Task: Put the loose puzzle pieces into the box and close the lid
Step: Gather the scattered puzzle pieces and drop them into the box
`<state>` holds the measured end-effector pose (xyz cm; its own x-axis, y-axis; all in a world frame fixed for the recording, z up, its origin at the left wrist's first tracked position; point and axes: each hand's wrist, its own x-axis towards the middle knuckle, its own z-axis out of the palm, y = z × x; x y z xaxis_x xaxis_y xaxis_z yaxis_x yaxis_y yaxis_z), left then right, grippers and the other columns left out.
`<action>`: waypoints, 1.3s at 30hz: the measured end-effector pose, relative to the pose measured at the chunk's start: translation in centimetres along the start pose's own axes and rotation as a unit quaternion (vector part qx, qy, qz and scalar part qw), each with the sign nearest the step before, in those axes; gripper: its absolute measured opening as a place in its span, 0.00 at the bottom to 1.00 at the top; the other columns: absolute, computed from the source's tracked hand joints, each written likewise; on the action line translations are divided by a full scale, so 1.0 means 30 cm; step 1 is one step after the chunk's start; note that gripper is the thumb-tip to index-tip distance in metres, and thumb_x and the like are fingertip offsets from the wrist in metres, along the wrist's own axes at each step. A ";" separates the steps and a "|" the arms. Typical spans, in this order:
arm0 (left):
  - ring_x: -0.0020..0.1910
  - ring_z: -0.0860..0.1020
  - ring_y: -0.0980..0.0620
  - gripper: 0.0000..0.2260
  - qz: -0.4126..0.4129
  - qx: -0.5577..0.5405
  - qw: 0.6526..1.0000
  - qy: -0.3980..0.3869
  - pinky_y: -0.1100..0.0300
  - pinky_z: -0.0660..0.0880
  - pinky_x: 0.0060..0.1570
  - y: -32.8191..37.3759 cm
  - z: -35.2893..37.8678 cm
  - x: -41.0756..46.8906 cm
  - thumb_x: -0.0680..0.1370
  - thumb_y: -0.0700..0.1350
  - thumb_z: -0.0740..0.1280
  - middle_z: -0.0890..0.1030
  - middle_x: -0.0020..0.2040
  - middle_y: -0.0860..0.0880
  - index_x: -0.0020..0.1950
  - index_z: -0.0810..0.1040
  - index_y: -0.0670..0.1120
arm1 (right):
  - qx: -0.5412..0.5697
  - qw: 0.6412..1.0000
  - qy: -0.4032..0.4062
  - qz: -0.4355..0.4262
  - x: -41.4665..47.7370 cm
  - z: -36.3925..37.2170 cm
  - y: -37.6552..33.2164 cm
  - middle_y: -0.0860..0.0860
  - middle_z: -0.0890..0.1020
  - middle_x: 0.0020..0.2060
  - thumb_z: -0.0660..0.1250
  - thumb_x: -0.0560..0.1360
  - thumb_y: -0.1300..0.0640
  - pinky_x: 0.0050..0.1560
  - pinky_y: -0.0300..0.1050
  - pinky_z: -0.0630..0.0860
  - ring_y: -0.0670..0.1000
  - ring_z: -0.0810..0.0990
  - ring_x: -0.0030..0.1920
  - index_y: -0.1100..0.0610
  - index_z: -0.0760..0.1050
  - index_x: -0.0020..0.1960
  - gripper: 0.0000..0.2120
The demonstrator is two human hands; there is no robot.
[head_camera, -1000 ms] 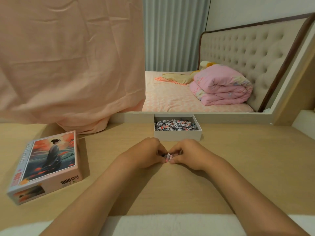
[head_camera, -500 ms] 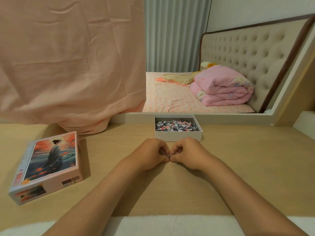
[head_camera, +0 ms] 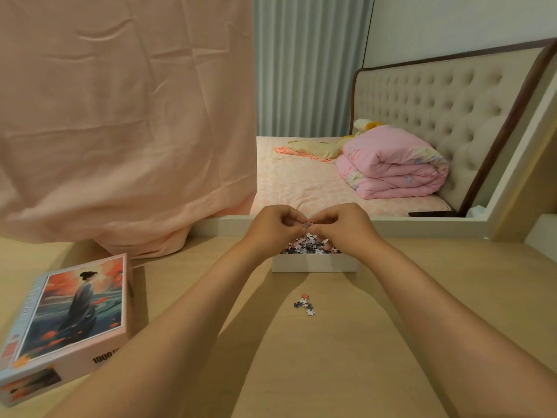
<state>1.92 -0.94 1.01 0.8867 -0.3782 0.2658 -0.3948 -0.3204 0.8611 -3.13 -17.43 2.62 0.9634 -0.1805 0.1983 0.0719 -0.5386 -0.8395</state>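
Over the white box [head_camera: 315,264] at the far middle of the wooden table [head_camera: 422,297]: left hand [head_camera: 272,229] and right hand [head_camera: 343,227] close together, fingers curled, pinching a few puzzle pieces [head_camera: 306,225] between the tips. More heaped inside the box. Nearer, between the forearms, several loose pieces [head_camera: 305,304] flat on the table. Far left, pictured lid [head_camera: 69,312], well apart from the box.

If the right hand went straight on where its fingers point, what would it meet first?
Probably the left hand: the fingers of the right hand point sideways at it, the two almost touching around a few puzzle pieces above the open box.
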 end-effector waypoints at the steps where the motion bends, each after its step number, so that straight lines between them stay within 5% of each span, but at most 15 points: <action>1: 0.37 0.81 0.52 0.03 0.004 0.028 1.000 -0.010 0.54 0.80 0.43 -0.005 0.002 0.022 0.74 0.41 0.74 0.85 0.40 0.49 0.46 0.83 0.46 | -0.018 1.000 0.003 0.001 0.021 -0.002 0.006 0.53 0.83 0.31 0.74 0.73 0.62 0.26 0.36 0.73 0.45 0.77 0.26 0.56 0.85 0.45 0.03; 8: 0.46 0.78 0.57 0.10 0.032 0.216 0.974 -0.059 0.61 0.73 0.49 -0.066 -0.002 0.037 0.77 0.44 0.70 0.83 0.49 0.52 0.57 0.83 0.49 | -0.172 0.984 -0.048 -0.024 0.074 0.004 0.086 0.48 0.86 0.50 0.69 0.77 0.59 0.48 0.37 0.72 0.45 0.81 0.47 0.52 0.85 0.56 0.09; 14: 0.42 0.75 0.58 0.05 0.119 0.242 0.963 -0.012 0.58 0.74 0.46 -0.061 -0.019 -0.058 0.76 0.46 0.69 0.76 0.43 0.59 0.49 0.83 0.54 | -0.151 0.986 -0.020 -0.064 0.004 -0.010 0.052 0.41 0.82 0.38 0.73 0.73 0.59 0.41 0.34 0.71 0.38 0.78 0.39 0.49 0.85 0.49 0.08; 18: 0.40 0.77 0.57 0.09 0.090 0.260 0.958 -0.087 0.56 0.77 0.44 -0.064 -0.010 -0.162 0.70 0.55 0.64 0.78 0.40 0.58 0.45 0.81 0.57 | -0.190 0.962 -0.189 -0.060 -0.106 0.004 0.025 0.48 0.83 0.38 0.74 0.70 0.56 0.37 0.36 0.74 0.40 0.76 0.33 0.45 0.85 0.48 0.09; 21: 0.46 0.77 0.56 0.10 0.086 0.345 0.924 -0.143 0.60 0.72 0.43 -0.082 0.007 -0.213 0.72 0.57 0.67 0.79 0.46 0.57 0.51 0.82 0.59 | -0.251 0.932 -0.258 -0.027 -0.161 0.040 0.074 0.47 0.80 0.38 0.77 0.68 0.51 0.44 0.44 0.76 0.43 0.76 0.36 0.42 0.83 0.51 0.13; 26: 0.47 0.76 0.55 0.13 0.094 0.344 0.919 -0.165 0.58 0.74 0.44 -0.090 0.017 -0.239 0.71 0.59 0.72 0.78 0.46 0.55 0.54 0.84 0.59 | -0.262 0.936 -0.231 -0.056 -0.177 0.071 0.123 0.43 0.79 0.33 0.76 0.70 0.49 0.37 0.40 0.67 0.42 0.75 0.35 0.47 0.85 0.52 0.10; 29: 0.44 0.76 0.56 0.09 0.091 0.301 0.937 -0.154 0.56 0.74 0.44 -0.096 0.026 -0.248 0.71 0.55 0.74 0.76 0.41 0.56 0.50 0.86 0.57 | -0.254 0.943 -0.208 -0.047 -0.186 0.071 0.127 0.42 0.82 0.38 0.77 0.70 0.49 0.40 0.37 0.69 0.42 0.79 0.41 0.46 0.85 0.53 0.12; 32: 0.41 0.75 0.56 0.08 0.094 0.283 0.943 -0.145 0.56 0.74 0.43 -0.105 0.030 -0.249 0.71 0.53 0.74 0.78 0.42 0.54 0.49 0.86 0.55 | -0.206 0.958 -0.198 -0.029 -0.193 0.073 0.130 0.44 0.82 0.34 0.79 0.68 0.53 0.38 0.37 0.71 0.39 0.76 0.33 0.48 0.85 0.48 0.09; 39: 0.45 0.76 0.54 0.05 0.117 0.330 0.922 -0.163 0.57 0.73 0.43 -0.105 0.025 -0.245 0.75 0.51 0.70 0.75 0.44 0.55 0.50 0.83 0.55 | -0.183 0.967 -0.175 -0.018 -0.199 0.084 0.124 0.45 0.85 0.36 0.77 0.70 0.56 0.42 0.38 0.77 0.42 0.81 0.37 0.49 0.84 0.38 0.04</action>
<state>-3.53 2.19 -4.00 0.6822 -0.7101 0.1741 -0.7217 -0.6159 0.3160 -7.97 -16.29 -2.95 0.9950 0.0988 -0.0124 0.0728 -0.8067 -0.5864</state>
